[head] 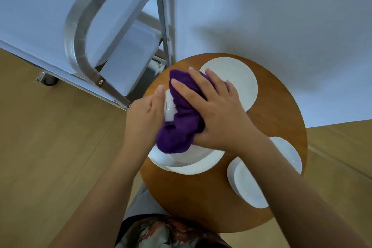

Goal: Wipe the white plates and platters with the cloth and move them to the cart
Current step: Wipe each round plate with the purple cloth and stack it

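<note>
Right hand [217,115] flat, pressing cloth [181,119] onto plate [189,164]; left hand [147,115] grip clamped on rim. Plate overhanging desk [281,119] edge: hard press risks tipping, sliding off.

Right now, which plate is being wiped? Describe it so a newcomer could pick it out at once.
Start at the round wooden table beside the metal cart. The plate being wiped lies at the table's left edge, nearest the cart. Unlike the bare plate further from the person, it lies under the purple cloth, with the right hand pressing on it and the left hand at its rim.
</note>
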A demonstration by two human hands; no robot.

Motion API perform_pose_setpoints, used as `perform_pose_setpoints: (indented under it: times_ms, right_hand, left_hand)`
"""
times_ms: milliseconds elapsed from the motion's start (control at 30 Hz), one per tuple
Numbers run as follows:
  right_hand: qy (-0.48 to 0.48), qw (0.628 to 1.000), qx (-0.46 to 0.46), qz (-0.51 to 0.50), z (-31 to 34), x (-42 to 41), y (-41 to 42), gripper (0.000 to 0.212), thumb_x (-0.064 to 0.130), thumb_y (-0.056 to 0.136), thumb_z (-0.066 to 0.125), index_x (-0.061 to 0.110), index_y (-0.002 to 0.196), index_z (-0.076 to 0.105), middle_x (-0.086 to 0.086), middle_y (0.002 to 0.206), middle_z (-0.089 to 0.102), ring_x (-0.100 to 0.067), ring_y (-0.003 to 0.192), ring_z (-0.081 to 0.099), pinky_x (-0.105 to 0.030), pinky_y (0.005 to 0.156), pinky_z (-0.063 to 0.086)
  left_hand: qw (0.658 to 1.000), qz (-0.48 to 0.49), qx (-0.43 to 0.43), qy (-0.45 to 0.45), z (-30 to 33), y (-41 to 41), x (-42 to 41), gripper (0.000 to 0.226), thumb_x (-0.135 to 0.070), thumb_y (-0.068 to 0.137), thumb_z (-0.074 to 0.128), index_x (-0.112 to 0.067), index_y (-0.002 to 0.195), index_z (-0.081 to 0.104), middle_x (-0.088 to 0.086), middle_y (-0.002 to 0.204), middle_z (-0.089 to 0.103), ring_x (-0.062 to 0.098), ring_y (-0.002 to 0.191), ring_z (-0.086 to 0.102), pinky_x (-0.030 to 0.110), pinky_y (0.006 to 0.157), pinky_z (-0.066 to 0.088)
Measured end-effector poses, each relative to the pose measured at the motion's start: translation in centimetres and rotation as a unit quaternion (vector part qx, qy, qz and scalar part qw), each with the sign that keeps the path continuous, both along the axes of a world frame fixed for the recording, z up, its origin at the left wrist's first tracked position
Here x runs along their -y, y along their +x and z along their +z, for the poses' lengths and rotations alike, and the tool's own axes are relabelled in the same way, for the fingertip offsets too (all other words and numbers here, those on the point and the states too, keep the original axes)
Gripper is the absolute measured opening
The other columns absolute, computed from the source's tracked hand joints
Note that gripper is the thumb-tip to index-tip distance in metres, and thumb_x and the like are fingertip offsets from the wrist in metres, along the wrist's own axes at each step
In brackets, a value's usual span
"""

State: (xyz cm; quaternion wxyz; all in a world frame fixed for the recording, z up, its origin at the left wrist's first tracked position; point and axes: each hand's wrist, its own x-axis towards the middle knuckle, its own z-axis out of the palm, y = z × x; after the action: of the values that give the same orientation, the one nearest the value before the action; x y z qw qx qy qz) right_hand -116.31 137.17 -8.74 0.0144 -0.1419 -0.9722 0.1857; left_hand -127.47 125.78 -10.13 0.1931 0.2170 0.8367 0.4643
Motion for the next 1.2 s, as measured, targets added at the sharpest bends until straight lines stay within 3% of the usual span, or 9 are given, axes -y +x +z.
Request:
perform_pose_setpoints:
  times_ms: [133, 300, 500, 633, 700, 800, 933, 1033, 1200]
  right_hand:
    - [-0.008, 0.999, -0.027, 0.027, 0.2, -1.6, -0.6, 0.098, 0.063, 0.06, 0.065, 0.025, 0.144, 0.032, -0.008, 0.143, 0.039, -0.032, 0.126, 0.035, -0.049, 0.098, 0.036]
    - [-0.208, 0.965, -0.13, -0.093, -0.8, -2.7, 0.5, 0.09, 0.055, 0.06, 0.073, 0.033, 0.137, 0.031, 0.007, 0.132, 0.045, -0.016, 0.119, 0.043, -0.037, 0.098, 0.042]
    - [-0.446, 0.77, -0.278, -0.362, -3.8, 0.6, 1.8, 0.066, 0.027, 0.071, 0.077, 0.035, 0.124, 0.038, 0.028, 0.11, 0.055, 0.007, 0.104, 0.055, -0.012, 0.083, 0.049]
    - [-0.626, 0.528, -0.327, -0.471, -5.2, 4.9, 1.3, 0.082, 0.043, 0.055, 0.076, 0.021, 0.128, 0.046, -0.004, 0.116, 0.062, -0.021, 0.105, 0.062, -0.041, 0.092, 0.052]
    - [-0.663, 0.482, -0.334, -0.465, -5.1, 4.2, 1.5, 0.078, 0.038, 0.057, 0.077, 0.019, 0.127, 0.049, -0.011, 0.117, 0.062, -0.028, 0.105, 0.062, -0.046, 0.091, 0.051]
    - [-0.708, 0.488, -0.296, -0.416, -4.2, 0.9, 3.6, 0.055, 0.026, 0.062, 0.076, 0.015, 0.113, 0.06, -0.011, 0.101, 0.069, -0.028, 0.091, 0.067, -0.042, 0.077, 0.056]
    - [-0.705, 0.641, -0.103, -0.285, -2.3, -3.1, 6.0, 0.051, 0.024, 0.055, 0.082, 0.026, 0.102, 0.063, -0.003, 0.092, 0.072, -0.021, 0.081, 0.071, -0.028, 0.063, 0.055]
    - [-0.633, 0.737, -0.027, -0.235, -1.5, -4.4, 5.4, 0.039, 0.036, 0.061, 0.079, 0.037, 0.097, 0.064, 0.005, 0.093, 0.071, -0.015, 0.084, 0.07, -0.023, 0.065, 0.054]
    - [-0.567, 0.736, -0.074, -0.364, -2.2, -3.1, 4.7, 0.035, 0.051, 0.066, 0.073, 0.031, 0.093, 0.064, 0.007, 0.083, 0.072, -0.011, 0.074, 0.069, -0.023, 0.062, 0.052]
  left_hand:
    - [0.999, -0.019, 0.029, 0.019, 0.2, 0.1, 0.5, 0.056, -0.035, 0.098, 0.038, 0.004, 0.061, 0.053, 0.019, 0.055, 0.05, 0.022, 0.047, 0.045, 0.02, 0.047, 0.036]
    - [0.993, 0.073, 0.078, 0.053, 0.9, -0.4, 1.2, 0.057, -0.044, 0.096, 0.038, -0.027, 0.045, 0.058, -0.004, 0.04, 0.046, 0.007, 0.037, 0.045, 0.014, 0.04, 0.038]
    - [0.968, 0.197, 0.139, 0.063, 1.7, -0.6, 0.4, 0.059, -0.046, 0.093, 0.045, -0.023, 0.038, 0.038, -0.011, 0.033, 0.033, 0.0, 0.031, 0.034, 0.01, 0.031, 0.027]
    - [0.936, 0.264, 0.204, 0.109, 1.0, 0.2, -0.7, 0.054, -0.051, 0.091, 0.042, -0.024, 0.044, 0.035, -0.011, 0.038, 0.032, -0.001, 0.034, 0.034, 0.016, 0.039, 0.031]
    - [0.946, 0.217, 0.205, 0.123, 1.2, 0.7, -0.9, 0.058, -0.055, 0.091, 0.037, -0.028, 0.04, 0.05, -0.014, 0.039, 0.041, -0.003, 0.038, 0.042, 0.018, 0.044, 0.036]
    - [0.939, -0.012, 0.296, 0.174, 0.9, -0.4, 0.4, 0.047, -0.075, 0.078, 0.034, -0.048, 0.077, 0.071, -0.009, 0.08, 0.072, 0.004, 0.078, 0.067, 0.033, 0.07, 0.055]
    - [0.738, -0.281, 0.589, 0.17, 0.0, -4.4, 2.2, 0.088, -0.081, 0.072, 0.043, -0.021, 0.135, 0.052, 0.018, 0.136, 0.052, 0.036, 0.124, 0.05, 0.053, 0.101, 0.041]
    - [0.746, -0.196, 0.625, 0.12, -0.7, -4.1, 1.8, 0.06, -0.058, 0.07, 0.073, -0.018, 0.115, 0.069, 0.009, 0.114, 0.069, 0.026, 0.103, 0.067, 0.036, 0.079, 0.056]
    - [0.775, -0.135, 0.594, 0.168, -1.5, -2.5, 1.7, 0.051, -0.045, 0.063, 0.082, -0.022, 0.108, 0.072, 0.009, 0.11, 0.071, 0.027, 0.097, 0.069, 0.036, 0.072, 0.057]
